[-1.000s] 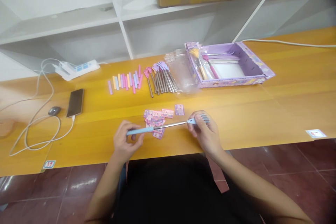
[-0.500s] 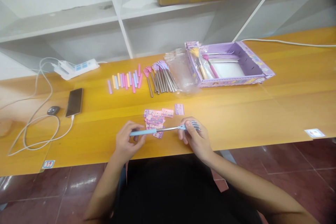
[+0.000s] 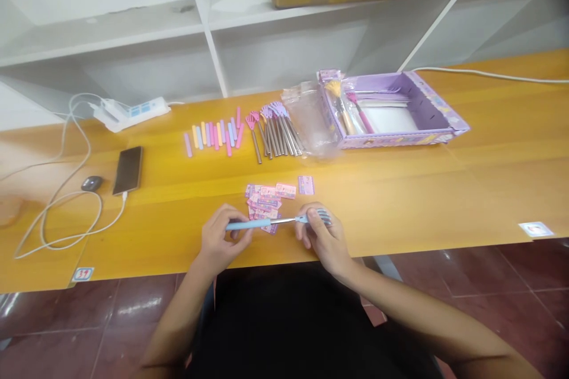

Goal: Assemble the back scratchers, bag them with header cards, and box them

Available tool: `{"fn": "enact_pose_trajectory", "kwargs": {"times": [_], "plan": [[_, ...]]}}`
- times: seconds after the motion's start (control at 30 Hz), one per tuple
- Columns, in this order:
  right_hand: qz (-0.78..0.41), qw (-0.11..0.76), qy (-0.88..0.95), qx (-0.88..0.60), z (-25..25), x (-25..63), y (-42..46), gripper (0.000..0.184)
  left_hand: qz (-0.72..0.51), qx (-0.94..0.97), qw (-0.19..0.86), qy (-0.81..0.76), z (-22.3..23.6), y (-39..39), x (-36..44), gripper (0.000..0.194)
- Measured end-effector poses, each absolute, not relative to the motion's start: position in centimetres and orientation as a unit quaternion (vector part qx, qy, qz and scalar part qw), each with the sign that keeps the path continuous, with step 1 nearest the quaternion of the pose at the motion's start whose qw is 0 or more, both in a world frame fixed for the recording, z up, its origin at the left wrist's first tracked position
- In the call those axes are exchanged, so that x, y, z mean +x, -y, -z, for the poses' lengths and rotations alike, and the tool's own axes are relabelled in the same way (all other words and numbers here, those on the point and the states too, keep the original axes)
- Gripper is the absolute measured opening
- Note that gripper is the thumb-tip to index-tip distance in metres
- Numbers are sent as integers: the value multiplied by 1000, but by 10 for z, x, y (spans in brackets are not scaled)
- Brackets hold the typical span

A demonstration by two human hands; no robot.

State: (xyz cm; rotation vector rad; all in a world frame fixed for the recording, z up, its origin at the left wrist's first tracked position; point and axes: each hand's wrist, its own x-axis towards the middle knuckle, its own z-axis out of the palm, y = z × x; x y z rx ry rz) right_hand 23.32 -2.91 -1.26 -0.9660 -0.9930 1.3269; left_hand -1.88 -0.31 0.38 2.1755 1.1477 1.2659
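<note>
In the head view, two hands hold one blue scratcher (image 3: 253,225) between them. It lies almost flat from side to side, over the near edge of a messy pile of small cards (image 3: 265,198). The left hand (image 3: 222,237) pinches the blue handle end with thumb and fingers. The right hand (image 3: 323,237) is closed around the other end, where the little claw is — some of its prongs peek out past the fingers. A short bit of shiny metal rod (image 3: 283,221) shows between the hands.

One single card (image 3: 306,185) sits just beside the pile. Farther back on the table (image 3: 422,201) are colored tubes (image 3: 217,135) in pink, purple, yellow and blue. Next to them is a bunch of metal sticks with claw tops (image 3: 280,133). Clear bags (image 3: 309,121) touch a purple box (image 3: 395,138) — it has a yellow claw (image 3: 334,90) and a pink claw inside. Far off to the left are a phone (image 3: 128,170) and a black mouse (image 3: 92,183).
</note>
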Motion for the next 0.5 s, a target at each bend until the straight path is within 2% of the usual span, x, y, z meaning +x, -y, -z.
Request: {"fn": "enact_pose_trajectory", "kwargs": {"times": [0.5], "plan": [[-571, 565, 432, -411, 14, 229, 31, 40, -449, 767, 203, -410, -1, 1, -20, 18]]}}
